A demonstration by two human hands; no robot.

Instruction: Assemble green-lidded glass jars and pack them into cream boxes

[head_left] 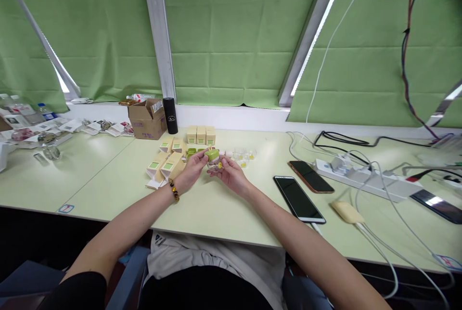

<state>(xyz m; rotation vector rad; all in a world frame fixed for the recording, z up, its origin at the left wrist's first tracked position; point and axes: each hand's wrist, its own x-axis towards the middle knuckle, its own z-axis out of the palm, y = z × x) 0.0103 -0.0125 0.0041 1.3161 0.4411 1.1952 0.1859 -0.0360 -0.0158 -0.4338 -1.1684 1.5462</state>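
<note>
Both of my hands meet above the table [231, 218] around a small clear container with a green lid [212, 155]. My left hand [194, 169] is closed on the green top from the left side. From the right, my right hand [234, 174] grips the clear lower part, where a small yellow piece shows. Just behind my hands lie more green lids [191, 151], partly hidden by my fingers. Several clear cups with yellow bits [243, 156] stand to the right of them. Small cream boxes [173, 164] with green labels stand beside my left hand, some with open flaps.
A row of cream boxes [201, 135] stands behind. Further back are a cardboard box [147, 120] and a black cylinder [170, 116]. At right lie a white-framed phone [299, 199], another phone [311, 176], a power strip [366, 180] and loose cables. Packaged items [46, 134] cover the far left.
</note>
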